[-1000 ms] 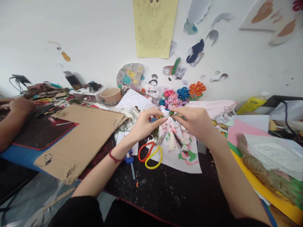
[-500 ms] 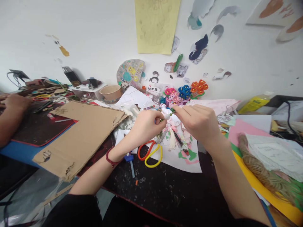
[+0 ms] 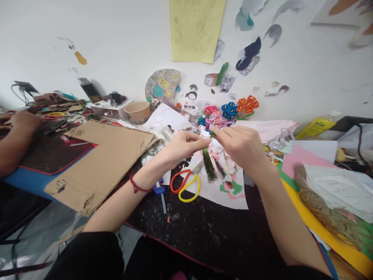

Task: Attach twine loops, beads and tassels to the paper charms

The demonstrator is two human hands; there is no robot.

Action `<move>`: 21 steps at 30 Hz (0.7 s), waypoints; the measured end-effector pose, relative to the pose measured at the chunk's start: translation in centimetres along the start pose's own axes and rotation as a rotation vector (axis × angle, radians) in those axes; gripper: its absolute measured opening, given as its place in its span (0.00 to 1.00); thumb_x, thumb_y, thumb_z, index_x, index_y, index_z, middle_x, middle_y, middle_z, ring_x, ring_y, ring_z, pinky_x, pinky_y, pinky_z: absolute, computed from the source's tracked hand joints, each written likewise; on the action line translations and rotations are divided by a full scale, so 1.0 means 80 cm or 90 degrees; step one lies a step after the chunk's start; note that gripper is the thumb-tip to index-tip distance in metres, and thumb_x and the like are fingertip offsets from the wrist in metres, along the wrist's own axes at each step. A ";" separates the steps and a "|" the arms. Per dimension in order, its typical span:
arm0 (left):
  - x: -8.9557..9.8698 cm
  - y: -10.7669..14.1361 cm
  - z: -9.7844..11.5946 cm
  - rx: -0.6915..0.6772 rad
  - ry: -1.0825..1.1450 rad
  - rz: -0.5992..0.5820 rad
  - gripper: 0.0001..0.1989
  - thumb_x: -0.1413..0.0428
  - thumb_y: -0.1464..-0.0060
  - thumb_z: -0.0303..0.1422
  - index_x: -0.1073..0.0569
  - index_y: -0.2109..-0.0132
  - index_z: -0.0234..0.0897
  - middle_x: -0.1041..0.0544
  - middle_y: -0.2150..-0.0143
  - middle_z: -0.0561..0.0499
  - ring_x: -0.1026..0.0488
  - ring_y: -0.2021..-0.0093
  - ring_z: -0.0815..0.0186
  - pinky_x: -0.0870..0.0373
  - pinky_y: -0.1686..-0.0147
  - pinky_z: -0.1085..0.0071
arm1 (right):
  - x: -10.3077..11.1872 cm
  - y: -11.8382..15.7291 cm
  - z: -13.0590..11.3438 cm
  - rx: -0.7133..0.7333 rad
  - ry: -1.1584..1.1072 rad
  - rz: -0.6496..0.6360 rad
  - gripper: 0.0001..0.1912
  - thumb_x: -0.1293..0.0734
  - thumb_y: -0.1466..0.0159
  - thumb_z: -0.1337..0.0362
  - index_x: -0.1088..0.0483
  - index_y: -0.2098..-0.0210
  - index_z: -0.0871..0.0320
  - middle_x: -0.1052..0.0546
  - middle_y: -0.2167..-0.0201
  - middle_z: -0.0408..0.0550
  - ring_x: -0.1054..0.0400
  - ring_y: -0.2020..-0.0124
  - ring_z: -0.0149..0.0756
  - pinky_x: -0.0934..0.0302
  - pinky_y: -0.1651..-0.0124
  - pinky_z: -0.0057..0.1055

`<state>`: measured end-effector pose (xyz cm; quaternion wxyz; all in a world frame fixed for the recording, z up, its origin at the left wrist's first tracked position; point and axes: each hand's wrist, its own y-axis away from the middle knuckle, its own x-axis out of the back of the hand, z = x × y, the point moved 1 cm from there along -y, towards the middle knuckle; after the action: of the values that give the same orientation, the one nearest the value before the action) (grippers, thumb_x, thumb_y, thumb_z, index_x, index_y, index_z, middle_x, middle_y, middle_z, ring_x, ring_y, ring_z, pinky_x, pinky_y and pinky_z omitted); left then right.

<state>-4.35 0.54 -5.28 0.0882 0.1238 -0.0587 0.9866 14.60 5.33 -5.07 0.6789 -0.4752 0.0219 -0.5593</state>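
Observation:
My left hand [image 3: 186, 147] pinches the top of a dark green and white tassel [image 3: 209, 165], whose strands hang down over white paper [image 3: 214, 196]. Close beside it, my right hand [image 3: 239, 144] is closed on a small green piece [image 3: 211, 133] at the fingertips; its shape is mostly hidden. Below my left hand lie scissors [image 3: 189, 188] with one red and one yellow handle, blades partly on the paper. Left of the scissors is a blue glue gun or similar tool [image 3: 159, 188]. Pink and green paper scraps [image 3: 233, 189] and a dark pen [image 3: 222, 171] rest on the paper.
Cut cardboard [image 3: 107, 159] covers the left side. Another person's hands [image 3: 25, 122] are at the far left. Behind stand a paper bowl [image 3: 138, 111] and bead flowers [image 3: 229, 111]. Twine [image 3: 314, 198] and papers lie at the right.
The green and white tassel now hangs in plain view under my left hand, which has turned and straightened its fingers somewhat. The camera view has shifted slightly.

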 end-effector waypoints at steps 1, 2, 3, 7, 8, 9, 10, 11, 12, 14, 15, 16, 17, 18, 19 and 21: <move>0.002 0.002 0.001 0.013 -0.015 -0.013 0.21 0.38 0.45 0.40 0.36 0.78 0.36 0.44 0.80 0.58 0.49 0.79 0.75 0.56 0.78 0.72 | 0.001 0.000 0.000 0.002 0.001 0.000 0.09 0.36 0.33 0.75 0.22 0.62 0.65 0.29 0.78 0.44 0.37 0.76 0.36 0.47 0.70 0.33; 0.003 0.003 0.001 0.020 -0.037 -0.018 0.19 0.38 0.46 0.37 0.35 0.78 0.35 0.43 0.81 0.58 0.49 0.79 0.76 0.56 0.78 0.72 | 0.003 -0.001 0.000 0.003 0.003 0.001 0.09 0.36 0.33 0.75 0.22 0.62 0.64 0.29 0.78 0.44 0.37 0.76 0.36 0.47 0.70 0.33; 0.004 0.004 0.002 0.023 -0.065 -0.022 0.16 0.38 0.47 0.35 0.33 0.77 0.35 0.41 0.81 0.58 0.48 0.79 0.76 0.56 0.78 0.72 | 0.004 -0.002 -0.001 0.005 0.008 0.003 0.09 0.36 0.32 0.75 0.22 0.62 0.64 0.29 0.79 0.44 0.37 0.76 0.36 0.47 0.70 0.33; 0.008 0.006 0.006 0.000 -0.141 -0.040 0.14 0.41 0.43 0.36 0.23 0.73 0.32 0.29 0.80 0.52 0.43 0.79 0.74 0.51 0.79 0.72 | 0.008 -0.004 -0.003 0.010 0.024 0.008 0.09 0.36 0.33 0.76 0.23 0.63 0.64 0.31 0.80 0.42 0.38 0.77 0.36 0.48 0.71 0.33; 0.009 0.006 0.007 -0.014 -0.150 -0.039 0.14 0.42 0.41 0.37 0.22 0.71 0.32 0.26 0.78 0.51 0.41 0.79 0.73 0.48 0.78 0.72 | 0.008 -0.004 -0.003 0.012 0.025 0.007 0.09 0.36 0.33 0.76 0.23 0.64 0.64 0.31 0.80 0.42 0.38 0.77 0.36 0.48 0.71 0.33; 0.009 0.006 0.007 -0.036 -0.162 -0.032 0.15 0.43 0.40 0.37 0.21 0.70 0.32 0.25 0.76 0.50 0.39 0.78 0.73 0.46 0.77 0.72 | 0.008 -0.004 -0.003 0.014 0.025 0.006 0.09 0.36 0.34 0.77 0.23 0.64 0.64 0.31 0.80 0.42 0.38 0.77 0.36 0.48 0.71 0.33; 0.009 0.006 0.007 -0.065 -0.179 -0.017 0.14 0.43 0.40 0.37 0.22 0.70 0.32 0.24 0.75 0.50 0.38 0.76 0.73 0.44 0.76 0.72 | 0.007 -0.004 -0.003 0.017 0.023 0.003 0.10 0.36 0.34 0.77 0.23 0.65 0.64 0.31 0.80 0.43 0.38 0.77 0.36 0.48 0.70 0.33; 0.009 0.005 0.007 -0.097 -0.204 0.002 0.14 0.43 0.39 0.36 0.22 0.71 0.33 0.25 0.75 0.51 0.38 0.75 0.72 0.44 0.74 0.72 | 0.006 -0.003 -0.004 0.020 0.019 -0.002 0.11 0.37 0.33 0.77 0.24 0.65 0.63 0.31 0.80 0.43 0.38 0.77 0.36 0.49 0.70 0.33; 0.009 0.005 0.006 -0.129 -0.233 0.023 0.14 0.43 0.40 0.35 0.23 0.71 0.33 0.26 0.76 0.52 0.39 0.75 0.72 0.44 0.74 0.72 | 0.005 -0.003 -0.005 0.024 0.012 -0.012 0.11 0.38 0.33 0.77 0.24 0.66 0.63 0.31 0.80 0.43 0.39 0.77 0.36 0.49 0.70 0.33; 0.009 0.005 0.004 -0.174 -0.282 0.061 0.13 0.42 0.40 0.35 0.24 0.72 0.34 0.31 0.78 0.55 0.42 0.75 0.72 0.46 0.74 0.71 | 0.002 -0.003 -0.007 0.027 -0.012 -0.042 0.12 0.38 0.32 0.76 0.25 0.68 0.62 0.30 0.79 0.43 0.38 0.77 0.36 0.49 0.70 0.33; 0.009 0.005 0.002 -0.185 -0.295 0.078 0.12 0.41 0.40 0.35 0.23 0.71 0.34 0.33 0.78 0.56 0.42 0.75 0.72 0.47 0.73 0.71 | 0.001 -0.003 -0.008 0.027 -0.025 -0.059 0.12 0.38 0.32 0.76 0.26 0.69 0.62 0.30 0.79 0.44 0.38 0.76 0.36 0.50 0.70 0.33; 0.009 0.005 0.001 -0.191 -0.303 0.095 0.11 0.41 0.40 0.35 0.23 0.70 0.35 0.33 0.78 0.56 0.42 0.75 0.72 0.46 0.73 0.71 | 0.001 -0.003 -0.009 0.024 -0.038 -0.074 0.12 0.38 0.32 0.75 0.27 0.69 0.61 0.30 0.78 0.44 0.38 0.76 0.36 0.50 0.70 0.33; 0.008 0.005 0.000 -0.196 -0.306 0.113 0.10 0.40 0.41 0.34 0.22 0.68 0.35 0.33 0.78 0.57 0.42 0.75 0.72 0.46 0.73 0.71 | 0.000 -0.003 -0.010 0.021 -0.047 -0.084 0.11 0.37 0.32 0.75 0.28 0.70 0.61 0.29 0.78 0.44 0.37 0.76 0.36 0.51 0.70 0.34; 0.008 0.005 -0.001 -0.202 -0.309 0.134 0.09 0.40 0.41 0.34 0.22 0.67 0.35 0.32 0.78 0.56 0.41 0.75 0.72 0.45 0.72 0.71 | 0.000 -0.004 -0.011 0.020 -0.055 -0.089 0.11 0.37 0.32 0.75 0.28 0.69 0.61 0.29 0.78 0.45 0.37 0.76 0.36 0.52 0.70 0.34; 0.008 0.006 -0.001 -0.210 -0.311 0.155 0.08 0.40 0.41 0.34 0.22 0.67 0.35 0.31 0.77 0.56 0.41 0.75 0.72 0.45 0.72 0.71 | 0.001 -0.005 -0.012 0.021 -0.057 -0.090 0.10 0.37 0.32 0.75 0.28 0.69 0.61 0.29 0.77 0.44 0.36 0.76 0.36 0.52 0.70 0.34; 0.006 0.007 0.001 -0.215 -0.299 0.181 0.09 0.41 0.41 0.35 0.24 0.68 0.35 0.31 0.76 0.56 0.40 0.74 0.72 0.44 0.71 0.71 | 0.002 -0.006 -0.013 0.030 -0.047 -0.080 0.11 0.37 0.33 0.77 0.29 0.70 0.61 0.29 0.78 0.44 0.36 0.76 0.36 0.51 0.70 0.34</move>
<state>-4.88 0.05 -5.13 -0.0472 0.3219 -0.2572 0.9099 13.71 4.61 -5.22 0.6538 -0.4797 -0.0462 -0.5834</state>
